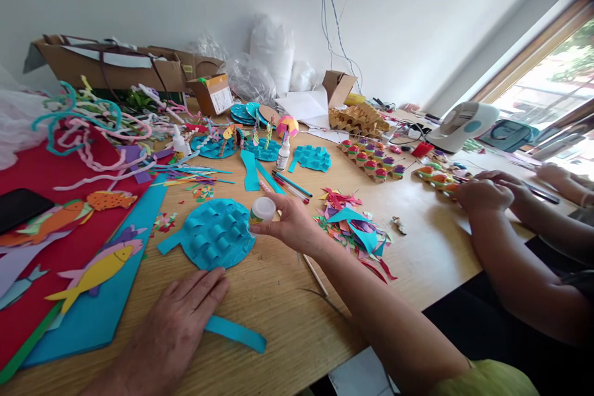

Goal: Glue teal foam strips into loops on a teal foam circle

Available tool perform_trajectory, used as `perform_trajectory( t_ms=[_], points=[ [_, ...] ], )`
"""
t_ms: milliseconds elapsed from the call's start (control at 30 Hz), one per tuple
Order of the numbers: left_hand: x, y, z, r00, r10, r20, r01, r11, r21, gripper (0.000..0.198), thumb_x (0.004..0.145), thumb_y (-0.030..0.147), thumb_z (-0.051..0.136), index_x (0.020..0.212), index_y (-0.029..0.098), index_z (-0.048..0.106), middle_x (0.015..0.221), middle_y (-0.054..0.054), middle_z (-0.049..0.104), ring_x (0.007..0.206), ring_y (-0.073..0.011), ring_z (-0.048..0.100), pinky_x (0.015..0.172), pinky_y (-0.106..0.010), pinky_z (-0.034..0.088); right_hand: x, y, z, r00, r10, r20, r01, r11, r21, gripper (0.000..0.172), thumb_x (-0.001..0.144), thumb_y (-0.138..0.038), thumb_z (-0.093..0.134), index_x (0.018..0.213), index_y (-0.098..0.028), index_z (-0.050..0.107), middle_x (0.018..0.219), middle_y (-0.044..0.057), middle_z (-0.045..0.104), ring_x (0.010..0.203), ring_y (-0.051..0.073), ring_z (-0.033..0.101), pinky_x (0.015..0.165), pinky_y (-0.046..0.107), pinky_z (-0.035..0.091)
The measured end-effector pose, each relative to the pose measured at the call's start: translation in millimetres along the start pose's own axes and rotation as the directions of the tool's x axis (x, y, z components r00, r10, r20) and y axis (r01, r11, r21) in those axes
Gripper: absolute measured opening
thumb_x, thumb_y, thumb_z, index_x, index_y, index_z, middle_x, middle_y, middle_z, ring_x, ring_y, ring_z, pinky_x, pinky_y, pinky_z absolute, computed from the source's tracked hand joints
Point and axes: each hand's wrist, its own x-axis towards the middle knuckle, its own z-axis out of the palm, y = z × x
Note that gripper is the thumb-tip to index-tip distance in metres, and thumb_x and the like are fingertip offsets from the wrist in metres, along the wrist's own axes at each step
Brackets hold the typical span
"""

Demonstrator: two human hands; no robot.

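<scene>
My right hand (pixel 297 226) grips a small white glue bottle (pixel 263 208), its round base toward me, tipped over the right edge of a blue paper disc (pixel 216 232). Rows of curled blue strips stand up from this disc, and a flat blue tab sticks out at its left. Flat on the table lies my left hand (pixel 179 309), fingers stretched out, fingertips at the disc's near edge. A loose blue paper strip (pixel 239 332) comes out from beside that hand. Behind my right forearm a thin pale stick (pixel 315 275) rests on the table.
Colourful paper scraps (pixel 350 219) lie to the right, paper fish (pixel 97 269) on coloured sheets to the left. Another glue bottle (pixel 283 154) stands behind, near finished blue discs. A co-worker's hands (pixel 487 192) work at painted egg-carton pieces (pixel 436 180) on the right.
</scene>
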Motion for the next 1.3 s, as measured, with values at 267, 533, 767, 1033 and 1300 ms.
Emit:
perform_trajectory(
  t_ms=[267,533,767,1033,1300],
  points=[
    [5,1,-5.7,0.998,0.044,-0.042,-0.041,0.997,0.064,0.048,0.080,0.008,0.031,0.118,0.027,0.055,0.122,0.001,0.060,0.103,-0.0191,0.058,0.082,-0.032,0.048,-2,-3,-2,1.000,-0.001,0.009,0.002,0.999,-0.033,0.022,0.064,-0.032,0.074,0.068,-0.020,0.056,0.075,-0.001,0.060,0.102,0.024,0.053,0.086,0.033,0.037],
    [10,1,-12.9,0.994,0.082,-0.077,-0.076,0.994,0.080,0.047,0.079,0.007,0.032,0.115,0.023,0.057,0.117,-0.001,0.063,0.099,-0.0195,0.060,0.076,-0.033,0.050,-1,-3,1,0.999,-0.031,0.029,0.032,0.999,-0.028,0.024,0.066,-0.033,0.072,0.066,-0.020,0.053,0.069,-0.003,0.056,0.088,0.020,0.056,0.084,0.031,0.038],
    [11,1,-16.4,0.994,0.095,-0.059,-0.090,0.992,0.091,0.046,0.078,0.007,0.033,0.114,0.022,0.058,0.117,-0.002,0.063,0.098,-0.0183,0.061,0.078,-0.030,0.049,-1,-5,-1,0.999,-0.047,-0.001,0.047,0.999,0.008,0.022,0.069,-0.032,0.070,0.067,-0.019,0.053,0.068,-0.004,0.054,0.080,0.017,0.057,0.085,0.032,0.037],
    [10,1,-13.7,0.997,0.077,-0.016,-0.075,0.992,0.100,0.047,0.079,0.007,0.031,0.115,0.023,0.058,0.119,-0.001,0.062,0.100,-0.0196,0.061,0.078,-0.033,0.051,0,-6,-2,0.999,-0.046,-0.015,0.046,0.999,-0.003,0.022,0.068,-0.033,0.070,0.069,-0.018,0.055,0.068,-0.004,0.055,0.075,0.015,0.056,0.080,0.030,0.038],
    [6,-1,-11.6,0.998,0.062,-0.017,-0.061,0.997,0.047,0.048,0.080,0.008,0.033,0.118,0.024,0.055,0.121,-0.001,0.060,0.102,-0.0201,0.059,0.079,-0.034,0.051,0,-5,0,0.998,-0.055,0.008,0.056,0.998,-0.030,0.022,0.067,-0.031,0.071,0.068,-0.017,0.055,0.067,-0.004,0.054,0.070,0.014,0.054,0.067,0.026,0.038]
  ],
)
